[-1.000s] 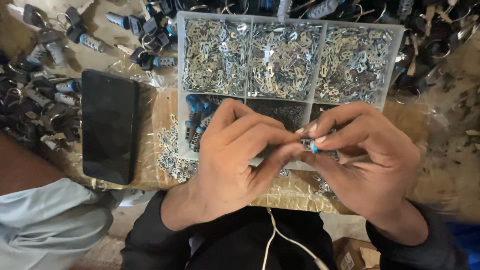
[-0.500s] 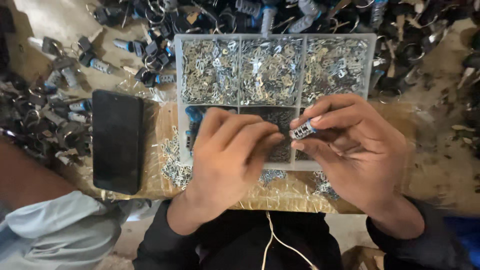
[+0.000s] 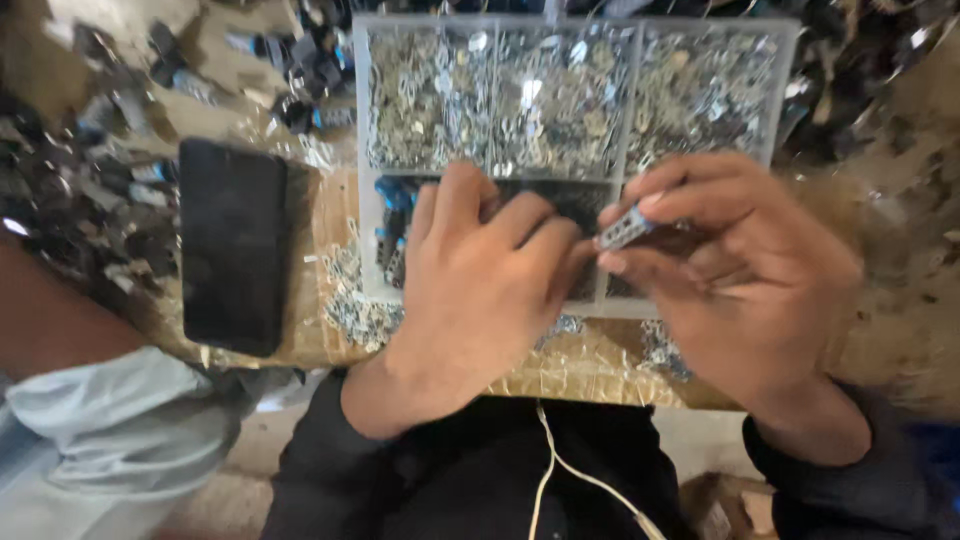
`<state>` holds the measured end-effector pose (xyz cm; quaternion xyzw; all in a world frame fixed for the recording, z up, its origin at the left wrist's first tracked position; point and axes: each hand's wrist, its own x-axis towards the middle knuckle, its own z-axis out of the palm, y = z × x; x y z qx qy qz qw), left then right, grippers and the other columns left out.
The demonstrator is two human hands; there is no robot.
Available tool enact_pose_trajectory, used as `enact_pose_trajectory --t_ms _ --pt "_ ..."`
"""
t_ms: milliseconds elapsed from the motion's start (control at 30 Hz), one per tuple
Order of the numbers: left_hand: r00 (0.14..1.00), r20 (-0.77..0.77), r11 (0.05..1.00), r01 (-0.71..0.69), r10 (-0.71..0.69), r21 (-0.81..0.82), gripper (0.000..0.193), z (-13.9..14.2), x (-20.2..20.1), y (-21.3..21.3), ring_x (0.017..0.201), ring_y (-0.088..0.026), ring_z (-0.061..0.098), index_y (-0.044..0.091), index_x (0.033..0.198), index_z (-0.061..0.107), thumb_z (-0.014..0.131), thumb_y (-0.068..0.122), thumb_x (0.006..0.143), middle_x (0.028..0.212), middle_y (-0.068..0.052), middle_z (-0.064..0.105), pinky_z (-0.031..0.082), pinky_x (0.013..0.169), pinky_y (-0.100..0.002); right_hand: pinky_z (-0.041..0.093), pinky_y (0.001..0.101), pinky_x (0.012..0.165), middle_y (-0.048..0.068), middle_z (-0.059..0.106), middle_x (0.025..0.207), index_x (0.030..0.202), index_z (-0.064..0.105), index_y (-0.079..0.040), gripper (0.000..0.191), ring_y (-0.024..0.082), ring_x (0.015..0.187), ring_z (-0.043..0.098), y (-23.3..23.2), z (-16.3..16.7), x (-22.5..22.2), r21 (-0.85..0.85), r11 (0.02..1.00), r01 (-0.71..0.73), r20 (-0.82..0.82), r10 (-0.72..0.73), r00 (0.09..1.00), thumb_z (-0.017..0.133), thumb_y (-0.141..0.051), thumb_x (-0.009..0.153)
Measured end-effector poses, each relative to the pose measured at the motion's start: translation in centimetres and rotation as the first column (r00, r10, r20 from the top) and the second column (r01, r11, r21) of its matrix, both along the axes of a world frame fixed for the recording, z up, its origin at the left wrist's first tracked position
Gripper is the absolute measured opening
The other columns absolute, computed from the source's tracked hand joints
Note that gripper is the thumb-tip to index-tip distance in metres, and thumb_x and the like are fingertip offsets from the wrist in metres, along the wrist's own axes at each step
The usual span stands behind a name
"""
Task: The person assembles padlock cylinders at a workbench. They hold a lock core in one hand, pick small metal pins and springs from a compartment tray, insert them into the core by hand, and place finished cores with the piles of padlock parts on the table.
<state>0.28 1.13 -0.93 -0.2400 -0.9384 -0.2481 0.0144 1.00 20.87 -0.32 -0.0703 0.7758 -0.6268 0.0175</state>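
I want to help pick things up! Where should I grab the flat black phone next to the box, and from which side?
Hold the black phone by its two long edges, coming down from above. It lies flat on the board with the screen side up, its long sides running away from you. Its left edge looks freest; small metal bits crowd its right. Both hands are busy elsewhere.

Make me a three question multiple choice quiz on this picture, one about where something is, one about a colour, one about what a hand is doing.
1. The phone lies where, as pictured?
A. left of the compartment tray
B. inside it
C. right of it

2. The cable at the bottom is
A. red
B. white
C. green

3. The right hand
A. lies flat
B. pinches a small metal part
C. holds the phone

Answers: 1 A, it lies beside the tray's left wall. 2 B, pale against dark clothing. 3 B, fingertips grip it beside the left hand.
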Motion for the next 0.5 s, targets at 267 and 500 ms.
enact_pose_trajectory --t_ms 267,500 --pt "0.997 0.023 0.932 -0.076 0.072 0.354 0.016 0.25 0.04 -0.39 0.091 -0.023 0.056 0.012 0.111 0.071 0.081 0.013 0.097 0.105 0.000 0.068 0.048 0.083 -0.033 0.066 0.0258 0.088 0.021 0.063 0.128 0.116 0.059 0.009 0.028 0.021 0.110 0.073 -0.09 0.52 -0.18 0.022 1.000 -0.010 0.026 0.010 1.000 0.073 0.008 0.092" --pt "1.000 -0.002 1.000 0.013 -0.013 -0.018 0.016 -0.19 -0.36 0.20 0.090 -0.029 0.057 0.012 0.089 0.073 0.086 0.022 0.087 0.089 -0.002 0.067 0.045 0.081 -0.044 0.065 0.0246 0.086 0.021 0.063 0.129 0.117 0.059 0.009 0.028 0.020 0.110 0.072 -0.10 0.62 0.05 0.052 0.999 0.004 0.032 -0.006 0.999 0.074 0.009 0.093"
